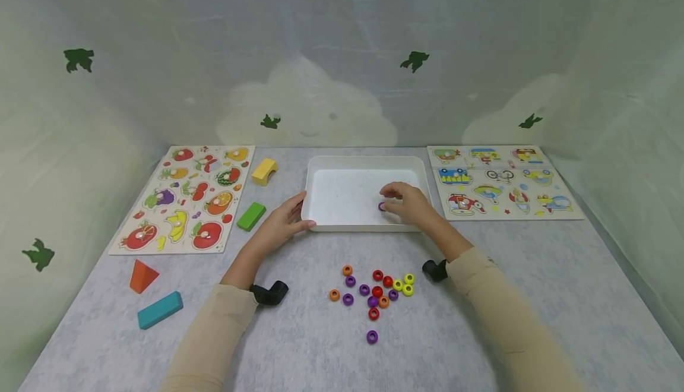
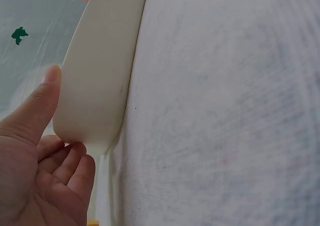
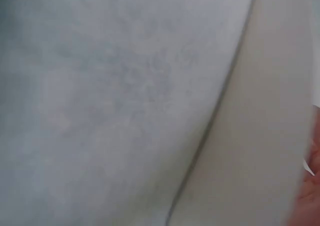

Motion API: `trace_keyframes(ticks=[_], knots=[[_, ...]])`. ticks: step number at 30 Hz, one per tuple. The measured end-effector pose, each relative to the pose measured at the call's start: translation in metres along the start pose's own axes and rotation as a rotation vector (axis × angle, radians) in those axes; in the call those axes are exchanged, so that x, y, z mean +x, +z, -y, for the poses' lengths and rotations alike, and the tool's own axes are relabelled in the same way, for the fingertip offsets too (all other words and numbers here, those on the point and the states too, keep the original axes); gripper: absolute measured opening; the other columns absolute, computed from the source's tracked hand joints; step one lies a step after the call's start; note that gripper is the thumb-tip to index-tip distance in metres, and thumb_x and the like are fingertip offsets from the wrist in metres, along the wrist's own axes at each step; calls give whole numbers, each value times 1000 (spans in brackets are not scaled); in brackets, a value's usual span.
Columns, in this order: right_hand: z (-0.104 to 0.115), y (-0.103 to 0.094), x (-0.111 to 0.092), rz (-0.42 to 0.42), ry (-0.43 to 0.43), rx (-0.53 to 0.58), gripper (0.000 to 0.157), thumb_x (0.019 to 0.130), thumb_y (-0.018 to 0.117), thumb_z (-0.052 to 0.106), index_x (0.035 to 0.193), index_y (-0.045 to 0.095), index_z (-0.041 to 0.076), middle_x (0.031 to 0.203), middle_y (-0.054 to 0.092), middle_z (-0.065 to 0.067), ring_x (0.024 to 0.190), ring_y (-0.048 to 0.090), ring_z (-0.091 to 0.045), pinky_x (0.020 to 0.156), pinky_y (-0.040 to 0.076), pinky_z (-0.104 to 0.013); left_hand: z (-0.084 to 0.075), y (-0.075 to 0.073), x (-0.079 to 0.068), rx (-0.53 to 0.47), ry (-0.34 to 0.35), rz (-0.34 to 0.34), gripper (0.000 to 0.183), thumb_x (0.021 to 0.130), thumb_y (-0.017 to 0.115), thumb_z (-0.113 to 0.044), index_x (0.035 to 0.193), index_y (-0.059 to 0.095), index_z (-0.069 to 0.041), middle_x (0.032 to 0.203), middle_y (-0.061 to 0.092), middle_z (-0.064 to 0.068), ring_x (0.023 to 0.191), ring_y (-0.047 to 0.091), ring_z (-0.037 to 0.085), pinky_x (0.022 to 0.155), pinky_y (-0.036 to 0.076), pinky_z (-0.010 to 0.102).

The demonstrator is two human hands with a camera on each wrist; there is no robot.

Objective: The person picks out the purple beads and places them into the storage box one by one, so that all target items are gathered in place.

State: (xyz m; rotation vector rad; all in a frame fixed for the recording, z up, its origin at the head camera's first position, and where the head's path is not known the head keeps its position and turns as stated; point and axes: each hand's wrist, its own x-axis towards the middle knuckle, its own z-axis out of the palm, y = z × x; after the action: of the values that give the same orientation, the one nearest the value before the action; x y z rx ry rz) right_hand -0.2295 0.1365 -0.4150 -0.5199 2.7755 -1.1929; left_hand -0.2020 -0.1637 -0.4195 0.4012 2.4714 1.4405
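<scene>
A shallow white tray (image 1: 342,225) stands at the back middle of the table. My left hand (image 1: 280,223) holds its near left corner; in the left wrist view the thumb (image 2: 51,75) lies along the rim and the bent fingers touch the corner from outside. Over the tray's right part is my right hand (image 1: 408,204), thumb and fingertips apart. A purple bead (image 1: 381,206) shows at its thumb tip, partly hidden. In front of the tray lie loose beads: purple (image 1: 371,337), red (image 1: 373,313), orange (image 1: 334,295) and yellow (image 1: 408,290).
A fruit puzzle board (image 1: 230,199) lies left, a vehicle puzzle board (image 1: 513,208) right. Between fruit board and tray are a yellow arch block (image 1: 263,172) and a green block (image 1: 251,216). An orange wedge (image 1: 142,276) and a teal block (image 1: 160,310) lie front left.
</scene>
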Motion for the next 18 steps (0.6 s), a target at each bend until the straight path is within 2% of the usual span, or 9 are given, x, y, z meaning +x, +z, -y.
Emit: trace_keyframes(ticks=[5,10,12,17,18], knots=[[11,-10,-31,-23,-134,57,34,73,62,24,103,54,8,101,53,-5,94,48,-20,82,41,-36,-18,0,-7,-11,7,-4,75,74,62,-20,132,17,-5,134,17,11,120,20,19,97,22,30],[19,-11,-71,58,-227,127,37,71,64,22,103,53,7,100,54,-7,93,49,-21,81,41,-39,-24,-1,-10,6,-4,-7,74,75,61,-20,132,16,-5,135,17,10,120,20,18,97,22,30],[21,-8,-85,108,-253,159,36,71,65,19,103,53,6,99,54,-8,93,49,-23,81,41,-39,-22,-1,-9,5,-5,-4,75,74,61,-22,132,16,-6,135,16,10,120,20,18,97,22,30],[20,4,-113,230,-297,188,31,72,64,20,99,55,8,97,55,-3,90,49,-19,78,43,-33,0,0,-1,11,21,0,81,70,62,-34,133,17,-11,135,17,6,120,21,15,97,24,27],[23,4,-118,258,-288,191,29,72,64,19,98,56,8,97,55,-2,89,49,-18,78,43,-33,0,0,-1,13,23,1,80,70,62,-34,133,16,-11,135,17,7,120,21,15,97,24,28]])
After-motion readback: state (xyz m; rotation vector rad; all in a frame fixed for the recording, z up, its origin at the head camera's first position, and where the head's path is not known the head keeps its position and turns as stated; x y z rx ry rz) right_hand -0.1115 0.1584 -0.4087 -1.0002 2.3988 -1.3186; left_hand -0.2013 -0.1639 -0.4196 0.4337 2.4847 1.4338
